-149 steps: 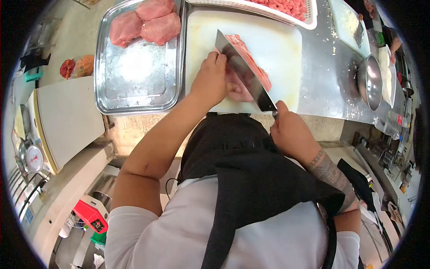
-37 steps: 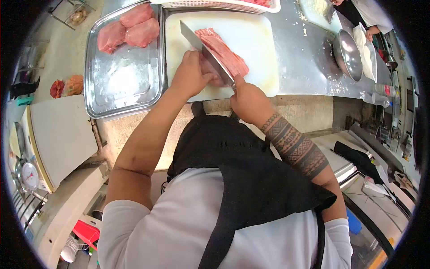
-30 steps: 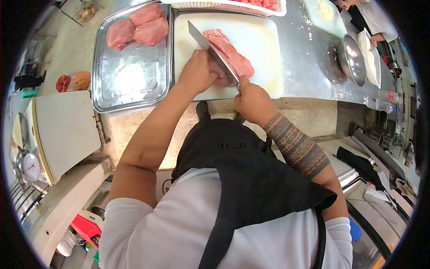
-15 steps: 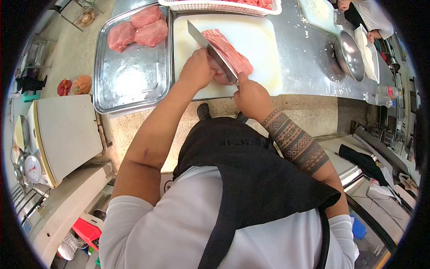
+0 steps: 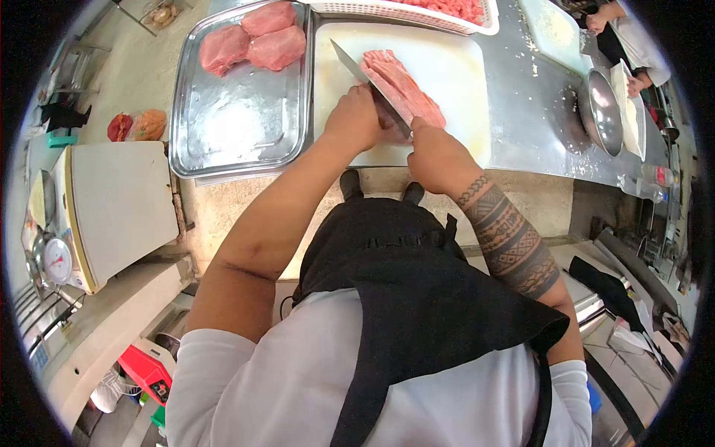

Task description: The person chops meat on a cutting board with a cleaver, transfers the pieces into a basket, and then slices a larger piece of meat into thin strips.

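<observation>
A large knife (image 5: 376, 89) lies slantwise over the white cutting board (image 5: 469, 97), its tip to the upper left. My right hand (image 5: 439, 154) is closed round its handle. Sliced pink meat (image 5: 402, 86) lies along the blade's right side. My left hand (image 5: 356, 119) presses on the meat piece left of the blade, fingers bent; that piece is mostly hidden by the hand and knife. To the left, a metal tray (image 5: 231, 127) holds several raw chunks of meat (image 5: 275, 48) at its far end.
A white basket (image 5: 477, 26) of diced meat stands behind the board. On the metal table (image 5: 514, 127) to the right are a steel bowl (image 5: 600, 112), a second board (image 5: 551, 30) and a white tray (image 5: 633, 112). Another person's hands (image 5: 599, 21) show at the upper right.
The view has shifted, so the board, tray and both hands appear farther right. My hands keep their holds, and the knife stays at nearly the same slant against the meat.
</observation>
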